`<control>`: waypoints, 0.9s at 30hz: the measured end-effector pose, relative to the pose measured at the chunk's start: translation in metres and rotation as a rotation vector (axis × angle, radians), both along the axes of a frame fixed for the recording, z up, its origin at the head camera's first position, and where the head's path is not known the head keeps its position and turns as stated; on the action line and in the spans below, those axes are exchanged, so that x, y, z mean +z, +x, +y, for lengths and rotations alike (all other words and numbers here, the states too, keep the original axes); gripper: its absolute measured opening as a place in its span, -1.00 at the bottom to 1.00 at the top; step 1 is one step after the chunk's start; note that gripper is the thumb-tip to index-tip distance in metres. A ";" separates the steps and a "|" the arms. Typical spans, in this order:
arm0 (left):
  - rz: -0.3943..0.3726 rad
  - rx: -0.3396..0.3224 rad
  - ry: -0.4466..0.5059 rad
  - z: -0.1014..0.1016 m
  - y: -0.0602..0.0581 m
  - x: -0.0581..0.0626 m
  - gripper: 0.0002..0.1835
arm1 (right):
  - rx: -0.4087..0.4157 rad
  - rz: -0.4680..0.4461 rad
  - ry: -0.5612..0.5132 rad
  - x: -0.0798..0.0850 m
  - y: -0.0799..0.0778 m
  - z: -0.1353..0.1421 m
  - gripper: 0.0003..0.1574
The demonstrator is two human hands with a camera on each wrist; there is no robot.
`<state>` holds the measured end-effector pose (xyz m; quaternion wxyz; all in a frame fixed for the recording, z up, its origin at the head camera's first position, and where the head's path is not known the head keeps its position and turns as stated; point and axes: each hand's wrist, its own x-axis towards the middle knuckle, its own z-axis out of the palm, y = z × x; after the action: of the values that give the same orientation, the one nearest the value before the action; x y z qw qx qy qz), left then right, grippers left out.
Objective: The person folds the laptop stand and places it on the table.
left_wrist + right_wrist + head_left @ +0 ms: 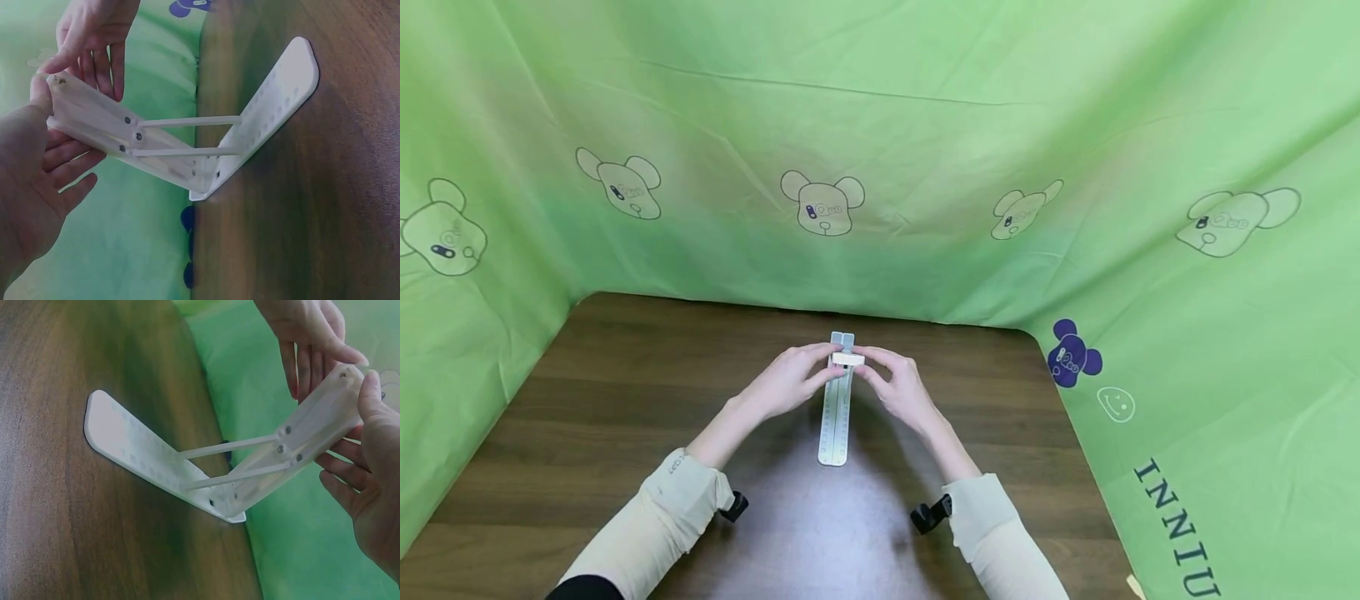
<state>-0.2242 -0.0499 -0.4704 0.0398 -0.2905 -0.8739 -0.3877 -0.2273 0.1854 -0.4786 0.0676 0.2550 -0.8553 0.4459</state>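
Note:
A white folding stand (pixel 833 433) stands on the table, its long base lying flat with rows of small notches. Its upper arm (pixel 94 115) tilts up from a hinge at the base's far end. Two thin struts (pixel 234 449) link that arm to the base. My left hand (pixel 781 385) grips the raised end of the arm from the left, thumb on the near side and fingers behind. From the right, my right hand (pixel 901 393) holds the same end likewise. The wrist views show both thumbs close together at the top edge.
A dark wood-grain table (pixel 625 417) lies under the stand. Green cloth (pixel 925 275) with printed bear heads hangs along the back and sides. Black wrist straps (pixel 931 515) sit below the light sleeves. A small pale object (pixel 1135 587) shows at the lower right edge.

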 end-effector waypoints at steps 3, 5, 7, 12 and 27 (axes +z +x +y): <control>0.006 0.001 -0.004 0.000 -0.001 -0.002 -0.52 | 0.001 0.032 0.019 -0.002 -0.001 0.000 -0.59; 0.015 0.013 0.003 0.001 -0.002 -0.003 -0.55 | -0.001 0.057 0.033 -0.001 -0.002 0.000 -0.60; 0.026 0.028 0.004 0.001 -0.004 -0.002 -0.56 | -0.001 0.080 0.049 -0.001 -0.005 -0.001 -0.60; 0.053 0.054 -0.010 0.003 -0.011 0.002 -0.61 | -0.004 0.129 0.077 0.001 -0.013 -0.002 -0.63; -0.004 0.103 -0.006 0.008 -0.052 0.024 -0.61 | -0.057 0.079 0.104 0.027 -0.053 -0.007 -0.66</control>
<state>-0.2758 -0.0422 -0.4461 0.0569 -0.2446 -0.8888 -0.3834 -0.2801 0.1787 -0.4519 0.1007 0.2509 -0.8808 0.3886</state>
